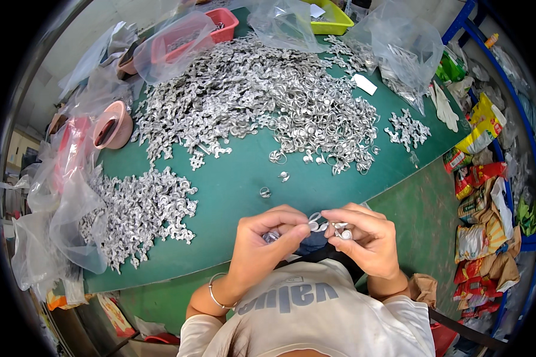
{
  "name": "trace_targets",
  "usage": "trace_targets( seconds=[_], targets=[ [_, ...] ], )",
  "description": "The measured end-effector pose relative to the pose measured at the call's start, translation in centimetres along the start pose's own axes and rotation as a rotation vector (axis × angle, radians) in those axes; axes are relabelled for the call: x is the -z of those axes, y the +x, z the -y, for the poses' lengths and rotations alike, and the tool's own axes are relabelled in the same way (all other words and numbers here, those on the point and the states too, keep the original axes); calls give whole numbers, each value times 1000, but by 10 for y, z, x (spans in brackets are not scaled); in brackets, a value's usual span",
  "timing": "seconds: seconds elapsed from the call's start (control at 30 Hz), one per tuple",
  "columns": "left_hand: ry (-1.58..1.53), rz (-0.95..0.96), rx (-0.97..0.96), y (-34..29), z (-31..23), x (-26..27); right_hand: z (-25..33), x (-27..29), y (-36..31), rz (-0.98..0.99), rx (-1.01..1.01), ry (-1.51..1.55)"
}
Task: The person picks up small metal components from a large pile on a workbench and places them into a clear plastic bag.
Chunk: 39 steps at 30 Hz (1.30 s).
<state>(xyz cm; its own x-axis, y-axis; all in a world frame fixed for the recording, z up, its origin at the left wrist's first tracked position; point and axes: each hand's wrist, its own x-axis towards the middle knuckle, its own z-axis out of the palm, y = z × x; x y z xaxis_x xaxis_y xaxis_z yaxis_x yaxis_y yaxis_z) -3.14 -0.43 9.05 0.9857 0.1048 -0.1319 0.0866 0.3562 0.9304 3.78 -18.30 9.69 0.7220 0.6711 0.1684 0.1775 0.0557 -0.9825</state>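
Observation:
In front of my chest, beyond the table's near edge, both hands are held close together. Thumb and forefinger of my left hand (pixel 261 235) pinch a small silver metal ring (pixel 315 222), and more metal shows inside its curled fingers. My right hand (pixel 366 237) is closed around a few small silver pieces with round heads (pixel 342 232); its fingertips come close to the pinched ring. Whether the ring and these pieces touch is too small to tell. Two loose ring pieces (pixel 265 192) lie on the green table (pixel 232 178) just ahead of my hands.
A big heap of rings (pixel 321 119) joins a heap of cross-shaped metal pieces (pixel 208 89). Another heap (pixel 140 214) lies left, a small cluster (pixel 408 130) right. Around them are a pink bowl (pixel 122 132), plastic bags (pixel 405 41), a glove (pixel 443 107) and a blue rack (pixel 488 44).

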Motion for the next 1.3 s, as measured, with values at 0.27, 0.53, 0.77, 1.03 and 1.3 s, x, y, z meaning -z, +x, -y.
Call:
trace_targets(
  seconds=[0.27, 0.53, 0.77, 1.03, 1.3],
  targets=[
    [-39, 43, 11, 2, -3, 0, 6, -2, -2, -33, -26, 61],
    [77, 12, -12, 3, -1, 1, -12, 8, -6, -84, -161, 187],
    [496, -213, -89, 5, 33, 42, -105, 110, -6, -590, 17, -465],
    [880, -526, -273, -1, 58, 64, -123, 185, 2, -785, -69, -870],
    [968, -548, -252, 8, 73, 69, -150, 339, 14, -1039, 80, -1122]
  ],
)
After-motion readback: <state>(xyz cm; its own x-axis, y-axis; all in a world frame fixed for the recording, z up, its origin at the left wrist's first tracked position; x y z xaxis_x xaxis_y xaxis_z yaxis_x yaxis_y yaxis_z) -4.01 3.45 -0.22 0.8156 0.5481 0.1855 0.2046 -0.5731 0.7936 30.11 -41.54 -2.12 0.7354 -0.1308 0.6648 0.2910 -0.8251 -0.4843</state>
